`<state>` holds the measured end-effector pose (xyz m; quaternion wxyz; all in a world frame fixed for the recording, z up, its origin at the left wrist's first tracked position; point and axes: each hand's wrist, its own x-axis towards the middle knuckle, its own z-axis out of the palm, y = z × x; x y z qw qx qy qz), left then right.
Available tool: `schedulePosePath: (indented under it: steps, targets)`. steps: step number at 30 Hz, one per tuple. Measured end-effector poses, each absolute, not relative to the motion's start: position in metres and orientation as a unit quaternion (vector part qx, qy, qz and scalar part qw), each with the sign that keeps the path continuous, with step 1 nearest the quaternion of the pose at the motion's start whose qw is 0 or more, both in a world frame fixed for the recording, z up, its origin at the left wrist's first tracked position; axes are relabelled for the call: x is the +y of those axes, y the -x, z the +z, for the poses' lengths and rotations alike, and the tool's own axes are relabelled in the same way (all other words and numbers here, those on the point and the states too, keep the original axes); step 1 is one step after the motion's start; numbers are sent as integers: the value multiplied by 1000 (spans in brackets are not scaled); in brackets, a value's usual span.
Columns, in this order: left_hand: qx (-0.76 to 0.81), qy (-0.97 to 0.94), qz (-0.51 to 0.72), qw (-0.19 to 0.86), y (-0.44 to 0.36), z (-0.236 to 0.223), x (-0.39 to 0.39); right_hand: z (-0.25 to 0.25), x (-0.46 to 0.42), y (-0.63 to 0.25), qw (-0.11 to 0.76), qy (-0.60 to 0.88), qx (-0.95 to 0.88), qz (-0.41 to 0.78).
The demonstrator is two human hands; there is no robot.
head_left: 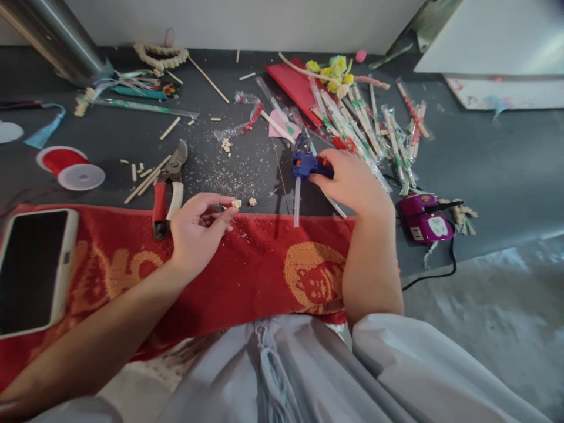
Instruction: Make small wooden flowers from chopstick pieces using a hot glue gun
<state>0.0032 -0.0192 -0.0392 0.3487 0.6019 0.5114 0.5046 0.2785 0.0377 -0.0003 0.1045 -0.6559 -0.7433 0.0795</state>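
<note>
Between the thumb and fingertips of my left hand (200, 229) is a small cluster of pale wooden bits (237, 204). A similar little cluster (252, 202) lies just right of it on the dark table. My right hand (350, 179) is wrapped round the handle of a blue hot glue gun (303, 166), its nozzle pointing away from me and a clear glue stick (296, 202) sticking out of its back. A third small pale cluster (226, 145) rests farther back among the scattered shavings. Pruning shears (170, 188) with red and white handles lie just left of my left hand.
A red towel (259, 264) covers the table's front edge, with a phone (37, 270) on its left. Ribbon spools (81, 176) lie behind the phone. Wrapped chopsticks (352, 120) are heaped at the back right, near a purple power socket block (425, 218) with a black cord.
</note>
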Motion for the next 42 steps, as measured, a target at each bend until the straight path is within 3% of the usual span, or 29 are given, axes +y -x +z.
schedulePosePath:
  steps: [4,8,14,21,29,34,42]
  targets:
    - [521,-597,499,351,-4,-36,-20,2,41,-289,207,650,-712,164]
    - [508,-602,513,342,-5,-36,-19,1,43,-291,322,627,-626,334]
    - [491,-596,537,339,-4,-40,-17,11,36,-282,451,504,-503,538]
    - [489,-605,551,302,-3,-40,-20,27,19,-279,404,461,-521,594]
    - [451,-678,560,150,3,-40,-17,27,11,-270,308,384,-553,672]
    - [420,-717,554,53,4,-35,-15,28,8,-265,310,382,-544,680]
    - [397,-737,546,-20,2,-32,-14,31,5,-263,298,399,-550,671]
